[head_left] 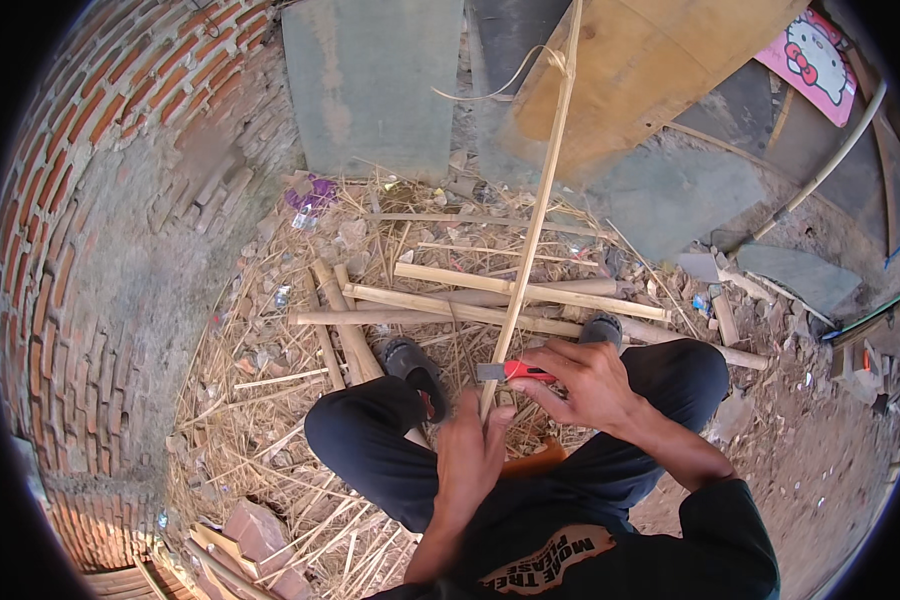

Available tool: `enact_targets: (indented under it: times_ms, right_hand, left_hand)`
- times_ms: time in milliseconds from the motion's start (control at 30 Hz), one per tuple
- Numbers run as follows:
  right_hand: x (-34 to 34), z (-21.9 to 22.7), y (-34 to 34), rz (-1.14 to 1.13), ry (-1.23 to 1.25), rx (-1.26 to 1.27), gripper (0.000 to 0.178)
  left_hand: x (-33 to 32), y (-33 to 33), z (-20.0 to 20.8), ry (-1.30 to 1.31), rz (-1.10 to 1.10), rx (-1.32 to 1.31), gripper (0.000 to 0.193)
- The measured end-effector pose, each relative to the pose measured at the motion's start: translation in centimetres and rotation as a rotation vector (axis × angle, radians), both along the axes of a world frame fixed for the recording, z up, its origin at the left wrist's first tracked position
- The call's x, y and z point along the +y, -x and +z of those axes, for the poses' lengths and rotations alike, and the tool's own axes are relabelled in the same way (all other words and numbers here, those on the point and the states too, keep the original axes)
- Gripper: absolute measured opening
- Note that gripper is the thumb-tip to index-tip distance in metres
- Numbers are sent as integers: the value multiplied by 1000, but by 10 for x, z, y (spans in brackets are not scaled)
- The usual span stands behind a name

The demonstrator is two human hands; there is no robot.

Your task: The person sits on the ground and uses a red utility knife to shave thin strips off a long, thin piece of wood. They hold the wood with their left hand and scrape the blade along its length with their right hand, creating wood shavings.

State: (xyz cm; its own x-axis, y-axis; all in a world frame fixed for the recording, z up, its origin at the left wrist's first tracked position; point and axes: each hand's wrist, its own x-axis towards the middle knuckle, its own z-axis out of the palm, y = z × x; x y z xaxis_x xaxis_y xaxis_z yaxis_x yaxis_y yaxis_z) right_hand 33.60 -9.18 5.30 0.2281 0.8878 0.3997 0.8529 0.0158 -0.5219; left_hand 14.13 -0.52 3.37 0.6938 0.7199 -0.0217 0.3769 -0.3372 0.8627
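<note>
A long pale bamboo strip runs from the top of the view down to my lap. Its near end is gripped in my left hand, thumb and fingers closed round it. Above that grip, my right hand is closed on a red-handled utility knife. The knife's broad grey blade lies across the strip, touching or very close to it. Farther up, a thin curled shaving hangs off the strip. Part of the knife's handle is hidden by my right fingers.
Several split bamboo lengths lie crossed between my shoes on straw and shavings. A brick wall rises at left. Grey panels and a tan board lean at the far side. Broken bricks lie at lower left.
</note>
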Motion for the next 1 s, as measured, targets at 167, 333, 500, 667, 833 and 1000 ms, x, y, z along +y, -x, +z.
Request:
enact_targets:
  times_ms: [167,333,500,667,833,1000]
  right_hand:
    - [0,-4,3,-12,-49,-23,28]
    - [2,2,3,-13,-47,-34,27]
    - [2,5,-2,-42,-55,0,26]
    - [1,12,-6,-53,-33,-15,27]
    - [9,12,-34,-189,-91,9,29]
    - [13,10,-43,-130,-80,31,28]
  left_hand:
    - [1,-1,3,-34,-4,18,30]
    - [1,0,5,-73,-11,52,30]
    - [0,3,2,-103,-19,42,41]
    - [-2,4,3,-108,-21,28,37]
    - [-13,15,-1,-103,-14,73,34]
    - [-13,22,-2,-70,-11,127,36]
